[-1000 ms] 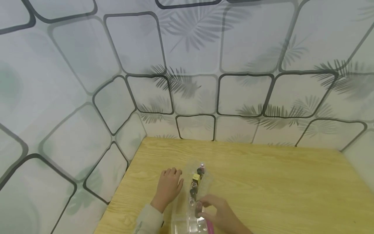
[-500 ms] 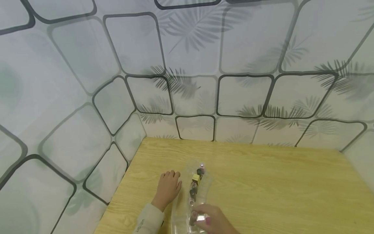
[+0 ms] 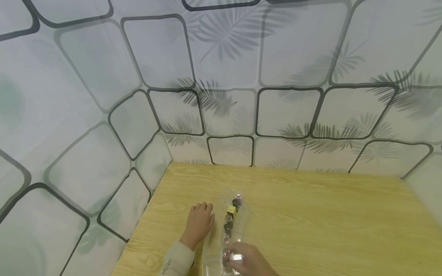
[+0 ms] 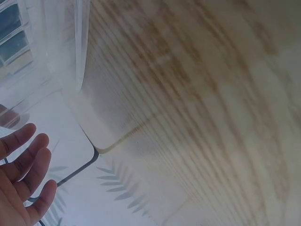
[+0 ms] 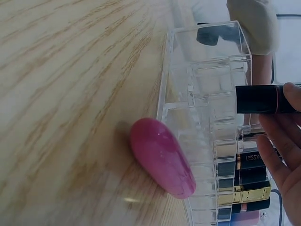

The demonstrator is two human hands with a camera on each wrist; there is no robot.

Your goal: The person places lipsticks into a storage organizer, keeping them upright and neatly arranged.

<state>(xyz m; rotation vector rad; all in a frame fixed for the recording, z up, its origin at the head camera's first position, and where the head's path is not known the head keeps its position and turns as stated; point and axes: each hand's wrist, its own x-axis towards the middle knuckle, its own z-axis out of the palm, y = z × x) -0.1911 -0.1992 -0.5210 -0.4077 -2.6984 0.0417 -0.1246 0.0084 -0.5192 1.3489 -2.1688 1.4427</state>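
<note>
My right hand (image 3: 250,258) pinches a black lipstick tube (image 5: 257,99) between thumb and fingers. The tube's end meets the top of a compartment in a clear plastic organizer (image 5: 176,87), near the end closest to me. Beyond it, several lipsticks stand in a row of slots, among them a black tube with lettering (image 5: 251,161) and one with a gold band (image 5: 251,194). My left hand (image 3: 199,222) lies along the organizer's left side, fingers relaxed and holding nothing. In the left wrist view its fingers (image 4: 35,162) are loosely spread beside the clear wall.
A glossy pink rounded object (image 5: 162,157) lies on the wooden table (image 3: 328,222) against the organizer's right side. A yellow-topped tube (image 3: 231,209) stands within the row. Patterned walls (image 3: 228,111) border the table at the back and left.
My right hand has moved toward me and slightly left with the lipstick tube, from beside the row to over the organizer's near compartment. The left hand has shifted only slightly.
</note>
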